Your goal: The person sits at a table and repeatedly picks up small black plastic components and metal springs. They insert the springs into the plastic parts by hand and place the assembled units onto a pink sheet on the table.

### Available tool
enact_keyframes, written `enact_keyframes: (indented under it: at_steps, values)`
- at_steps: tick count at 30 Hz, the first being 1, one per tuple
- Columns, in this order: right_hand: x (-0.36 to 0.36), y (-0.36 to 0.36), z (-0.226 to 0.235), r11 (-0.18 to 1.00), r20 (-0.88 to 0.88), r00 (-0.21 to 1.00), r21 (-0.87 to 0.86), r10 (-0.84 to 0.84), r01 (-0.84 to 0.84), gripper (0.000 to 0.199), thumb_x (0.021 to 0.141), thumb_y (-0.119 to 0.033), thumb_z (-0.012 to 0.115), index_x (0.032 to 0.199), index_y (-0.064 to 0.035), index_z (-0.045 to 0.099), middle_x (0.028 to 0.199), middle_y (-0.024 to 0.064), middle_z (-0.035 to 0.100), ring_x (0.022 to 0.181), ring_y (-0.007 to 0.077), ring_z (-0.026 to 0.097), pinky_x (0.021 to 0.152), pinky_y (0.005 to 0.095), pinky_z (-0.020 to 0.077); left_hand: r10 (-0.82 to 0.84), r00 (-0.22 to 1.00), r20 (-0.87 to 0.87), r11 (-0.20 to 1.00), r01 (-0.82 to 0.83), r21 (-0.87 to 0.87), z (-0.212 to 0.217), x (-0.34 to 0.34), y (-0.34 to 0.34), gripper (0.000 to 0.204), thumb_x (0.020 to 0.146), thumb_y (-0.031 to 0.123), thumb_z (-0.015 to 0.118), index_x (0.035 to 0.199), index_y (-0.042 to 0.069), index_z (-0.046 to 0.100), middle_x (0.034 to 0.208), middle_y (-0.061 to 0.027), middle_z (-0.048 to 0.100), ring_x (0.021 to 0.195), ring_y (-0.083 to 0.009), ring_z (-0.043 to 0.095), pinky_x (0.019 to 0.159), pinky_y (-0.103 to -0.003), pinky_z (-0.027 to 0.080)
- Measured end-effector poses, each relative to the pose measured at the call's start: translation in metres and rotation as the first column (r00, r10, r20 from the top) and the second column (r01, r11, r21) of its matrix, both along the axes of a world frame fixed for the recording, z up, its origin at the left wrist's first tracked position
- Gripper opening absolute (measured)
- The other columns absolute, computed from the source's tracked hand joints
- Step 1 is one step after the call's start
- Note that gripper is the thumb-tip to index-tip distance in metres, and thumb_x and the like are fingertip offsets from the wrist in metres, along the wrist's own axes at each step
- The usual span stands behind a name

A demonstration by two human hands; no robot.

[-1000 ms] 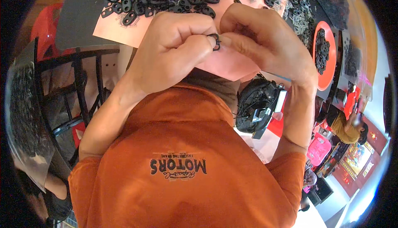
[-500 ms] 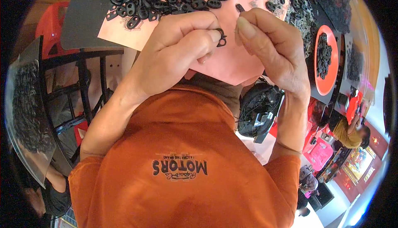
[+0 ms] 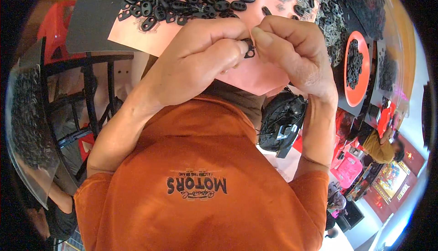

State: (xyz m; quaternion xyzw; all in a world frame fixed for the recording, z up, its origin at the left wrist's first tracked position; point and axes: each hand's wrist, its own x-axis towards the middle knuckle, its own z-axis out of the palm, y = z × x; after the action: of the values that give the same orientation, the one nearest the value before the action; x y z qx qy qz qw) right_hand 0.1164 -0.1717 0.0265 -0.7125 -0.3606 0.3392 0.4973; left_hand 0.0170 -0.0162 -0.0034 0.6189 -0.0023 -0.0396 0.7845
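Note:
My left hand point(image 3: 200, 61) is closed, its thumb and forefinger pinching a small black cord lock point(image 3: 250, 49) with two round holes. Right beside it, my right hand point(image 3: 294, 52) is closed in a pinch, its thumb close to the cord lock's edge. Whatever the right fingertips hold is too small or too hidden to make out. Both hands are over a pink sheet point(image 3: 248, 75). Beyond them lies a heap of black two-hole cord locks point(image 3: 157, 0). A single small black piece point(image 3: 266, 11) rests on the sheet past my right hand.
Small silvery springs point(image 3: 329, 27) are piled at the right of the sheet. An orange oval tray point(image 3: 358, 96) with black parts stands farther right. A black metal frame point(image 3: 86, 93) and a red chair point(image 3: 54, 27) are on the left. Another person point(image 3: 382, 147) is at the far right.
My right hand has moved left, closing the gap to the cord lock in my left hand. The cord lock has turned and shows more of its body now.

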Motion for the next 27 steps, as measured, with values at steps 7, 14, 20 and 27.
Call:
enact_keyframes:
  at_steps: [7,14,20,27]
  values:
    - [-0.002,0.003,-0.001,1.0,-0.022,1.0,0.026,0.008,-0.007,0.024,0.089,-0.015,0.051,0.07,-0.0002,0.051,0.057,-0.0046,0.038,0.053,0.003,0.033,0.043,0.0226,0.0267,-0.017,1.0,0.025,1.0,0.017,0.011,-0.003,0.001,0.002,0.018,0.083,0.01,0.045,0.068,0.0,0.046,0.058,0.0031,0.038,0.056,-0.0043,0.035,0.048,-0.024,0.03]
    - [-0.01,0.006,-0.002,1.0,0.266,0.964,0.024,0.005,-0.012,0.021,0.09,-0.013,0.05,0.073,-0.0003,0.05,0.059,-0.0016,0.039,0.053,0.0067,0.035,0.044,0.0266,0.0307,-0.063,0.994,0.086,0.997,0.058,0.058,-0.01,0.0,0.005,0.021,0.088,0.02,0.043,0.085,0.002,0.054,0.068,0.0033,0.044,0.061,-0.0047,0.039,0.054,-0.021,0.032]
    - [-0.013,0.002,0.01,0.996,0.177,0.981,-0.026,-0.074,0.08,0.022,0.092,-0.02,0.051,0.084,0.0004,0.056,0.062,0.0004,0.046,0.057,0.0075,0.042,0.049,0.0237,0.0364,-0.069,0.996,0.05,0.998,0.069,0.004,-0.004,0.001,0.007,0.02,0.088,0.022,0.044,0.081,0.005,0.052,0.067,0.004,0.044,0.061,-0.0036,0.039,0.053,-0.019,0.031]
    - [-0.017,-0.008,0.014,0.985,-0.001,0.985,0.013,-0.174,0.174,0.016,0.089,-0.015,0.055,0.09,0.0013,0.056,0.072,0.0001,0.054,0.065,0.0055,0.047,0.056,0.021,0.0408,-0.067,0.998,0.009,0.998,0.067,-0.004,-0.002,0.001,0.009,0.019,0.087,0.022,0.046,0.078,0.006,0.052,0.066,0.0049,0.043,0.061,-0.0026,0.039,0.053,-0.018,0.03]
